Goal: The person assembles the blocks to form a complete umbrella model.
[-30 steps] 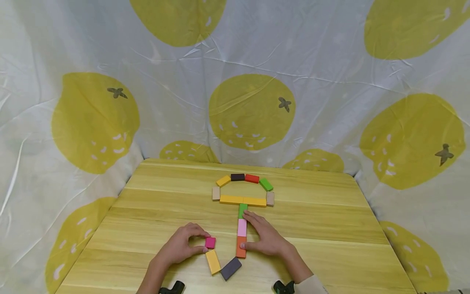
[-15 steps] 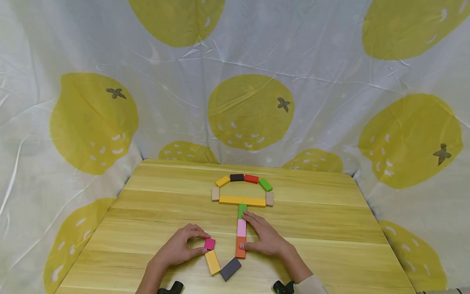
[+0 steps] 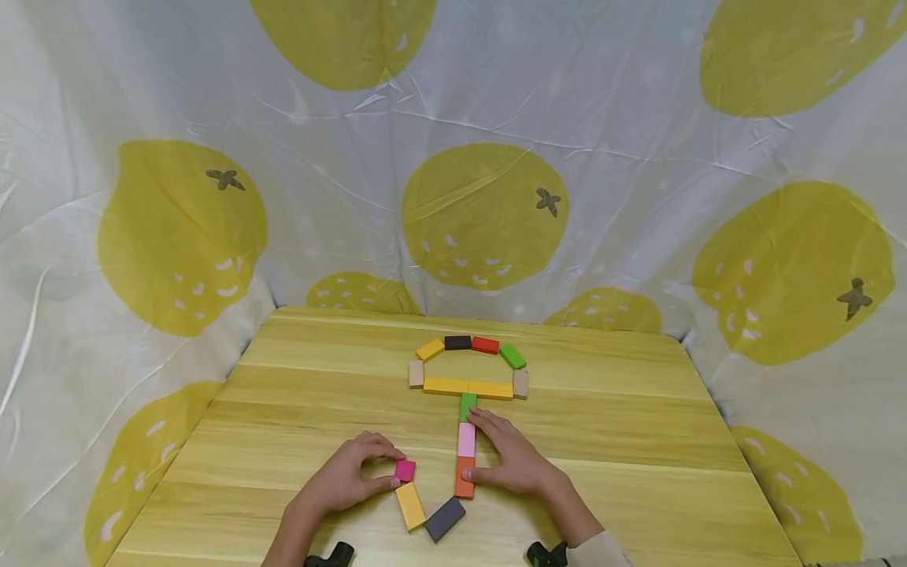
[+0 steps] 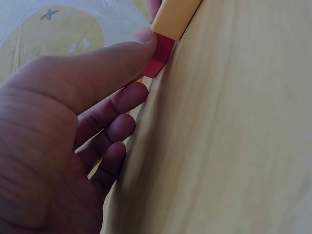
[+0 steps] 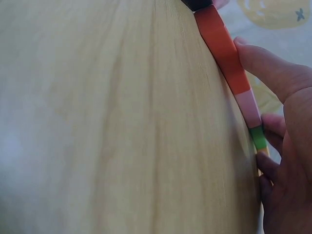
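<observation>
Between thumb and forefinger, my left hand [image 3: 349, 474] pinches a small magenta block [image 3: 405, 471]. That block meets the upper end of a yellow block [image 3: 410, 506], whose lower end touches a dark grey block [image 3: 446, 519]. My right hand [image 3: 516, 457] lies spread along a straight column, its thumb on the orange block [image 3: 464, 487] and its fingertips on the green block [image 3: 468, 403]. A light pink block [image 3: 466, 439] sits between those two. In the right wrist view the thumb rests on top of the orange block [image 5: 222, 44], with the other fingers reaching the column's far end.
Above the column, two long yellow blocks [image 3: 445, 386] form a crossbar. An arch curves over it, including a black block [image 3: 457, 342], a red block [image 3: 485, 345] and a wooden block [image 3: 416, 375]. Lemon-print cloth [image 3: 623, 252] surrounds the wooden table [image 3: 602, 409].
</observation>
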Available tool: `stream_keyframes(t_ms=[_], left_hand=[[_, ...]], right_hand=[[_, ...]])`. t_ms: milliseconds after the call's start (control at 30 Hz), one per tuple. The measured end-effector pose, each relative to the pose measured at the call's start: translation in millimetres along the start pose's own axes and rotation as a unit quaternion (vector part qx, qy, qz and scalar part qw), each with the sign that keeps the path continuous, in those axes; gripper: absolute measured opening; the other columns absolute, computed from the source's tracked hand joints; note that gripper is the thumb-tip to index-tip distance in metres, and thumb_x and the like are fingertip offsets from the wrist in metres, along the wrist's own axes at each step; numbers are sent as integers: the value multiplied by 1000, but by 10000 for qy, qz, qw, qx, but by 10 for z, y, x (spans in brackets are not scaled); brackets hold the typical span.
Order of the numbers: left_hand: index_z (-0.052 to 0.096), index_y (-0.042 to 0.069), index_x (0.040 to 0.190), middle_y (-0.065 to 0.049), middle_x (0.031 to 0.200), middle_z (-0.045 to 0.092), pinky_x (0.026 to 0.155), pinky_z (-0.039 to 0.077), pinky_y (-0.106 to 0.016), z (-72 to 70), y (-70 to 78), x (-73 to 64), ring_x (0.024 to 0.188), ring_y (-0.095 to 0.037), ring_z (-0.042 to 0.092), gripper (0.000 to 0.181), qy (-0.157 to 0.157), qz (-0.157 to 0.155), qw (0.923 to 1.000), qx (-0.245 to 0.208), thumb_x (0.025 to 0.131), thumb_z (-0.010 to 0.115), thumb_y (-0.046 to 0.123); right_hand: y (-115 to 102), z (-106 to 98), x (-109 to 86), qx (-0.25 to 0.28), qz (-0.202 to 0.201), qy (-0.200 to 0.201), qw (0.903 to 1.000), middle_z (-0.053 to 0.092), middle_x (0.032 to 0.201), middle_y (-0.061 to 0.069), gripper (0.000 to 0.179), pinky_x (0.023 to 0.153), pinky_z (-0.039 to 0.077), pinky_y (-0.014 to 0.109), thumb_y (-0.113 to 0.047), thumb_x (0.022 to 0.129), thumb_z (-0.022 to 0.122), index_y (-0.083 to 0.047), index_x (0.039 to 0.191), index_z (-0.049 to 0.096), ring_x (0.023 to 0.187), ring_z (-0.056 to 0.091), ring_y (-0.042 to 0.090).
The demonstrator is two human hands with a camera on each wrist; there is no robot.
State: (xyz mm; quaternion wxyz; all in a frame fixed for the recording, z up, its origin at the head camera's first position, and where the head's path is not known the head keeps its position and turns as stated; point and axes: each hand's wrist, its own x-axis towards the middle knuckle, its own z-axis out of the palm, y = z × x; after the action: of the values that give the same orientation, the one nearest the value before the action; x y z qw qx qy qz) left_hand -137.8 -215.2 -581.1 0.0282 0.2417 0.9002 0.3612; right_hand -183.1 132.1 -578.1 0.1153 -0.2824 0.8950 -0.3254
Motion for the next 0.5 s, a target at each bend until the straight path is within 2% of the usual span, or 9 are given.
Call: stream_keyframes(t_ms=[500], left_hand=[[75, 31, 118, 20, 116, 67, 99, 53, -43, 6, 13, -2, 112, -9, 61, 31, 105, -99, 9998, -141, 95, 71, 51]], right_hand=[[28, 19, 3, 56, -51, 9, 10000, 22, 172, -7, 95, 122, 30, 61, -63, 88, 71, -24, 164, 30, 158, 23, 28]])
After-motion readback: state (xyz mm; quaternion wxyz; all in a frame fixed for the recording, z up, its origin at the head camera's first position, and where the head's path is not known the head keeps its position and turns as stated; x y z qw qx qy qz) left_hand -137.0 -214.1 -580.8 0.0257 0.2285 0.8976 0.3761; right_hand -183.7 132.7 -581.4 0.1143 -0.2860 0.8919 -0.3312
